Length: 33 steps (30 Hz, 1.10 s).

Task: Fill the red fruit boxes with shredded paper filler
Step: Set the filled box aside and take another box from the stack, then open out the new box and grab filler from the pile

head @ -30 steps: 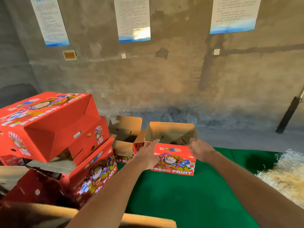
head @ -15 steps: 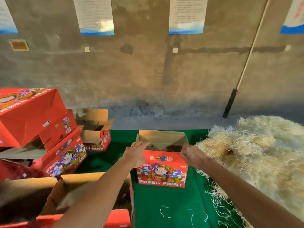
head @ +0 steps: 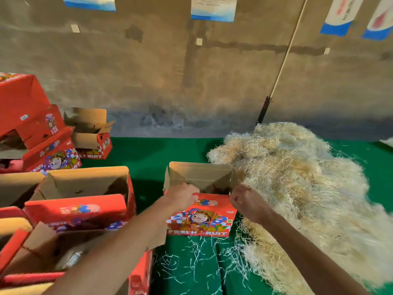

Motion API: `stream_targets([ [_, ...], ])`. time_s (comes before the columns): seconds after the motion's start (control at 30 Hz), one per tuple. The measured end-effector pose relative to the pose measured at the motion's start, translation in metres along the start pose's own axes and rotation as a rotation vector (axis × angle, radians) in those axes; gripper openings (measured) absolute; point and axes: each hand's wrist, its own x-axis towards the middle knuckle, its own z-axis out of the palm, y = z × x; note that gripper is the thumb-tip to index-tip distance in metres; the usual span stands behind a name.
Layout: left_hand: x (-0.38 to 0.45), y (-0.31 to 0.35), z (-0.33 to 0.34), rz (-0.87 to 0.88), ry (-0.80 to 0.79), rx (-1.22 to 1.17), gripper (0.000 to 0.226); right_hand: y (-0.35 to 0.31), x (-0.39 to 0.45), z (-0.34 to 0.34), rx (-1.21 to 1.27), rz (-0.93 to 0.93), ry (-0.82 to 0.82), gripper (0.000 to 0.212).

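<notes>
Both hands, left hand (head: 180, 198) and right hand (head: 244, 201), grip the near rim of the open red cardboard fruit box (head: 200, 218); just right of that grip, the pale shredded paper heap (head: 297, 177) crowds it, so a tug could tip the light box

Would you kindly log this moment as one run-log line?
left hand grips open red cardboard fruit box rim | right hand grips opposite rim | pale shredded paper pile beside box
</notes>
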Motion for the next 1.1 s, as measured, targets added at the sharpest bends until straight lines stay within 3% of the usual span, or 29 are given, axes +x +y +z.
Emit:
stream_targets([
  [0.07,-0.011,0.02,0.008,0.036,0.017,0.004,0.026,0.006,-0.029,-0.002,0.018,0.038,0.103,0.008],
  [0.2,-0.034,0.046,0.035,0.064,0.05,0.009,0.027,0.005,-0.083,0.007,0.078,0.094,0.221,0.035],
  [0.37,-0.067,0.064,0.067,0.066,0.113,-0.006,0.024,-0.003,-0.123,0.013,0.145,0.129,0.278,0.014],
  [0.7,-0.148,0.087,0.086,0.045,0.088,-0.032,0.025,-0.034,-0.184,0.01,0.181,0.006,0.249,0.008],
  [0.93,-0.199,0.104,0.105,0.045,0.029,-0.024,0.027,-0.044,-0.234,0.001,0.158,-0.13,0.156,0.017],
  [1.1,-0.215,0.115,0.116,0.038,0.071,-0.019,0.031,-0.044,-0.25,-0.002,0.201,-0.129,0.1,0.013],
])
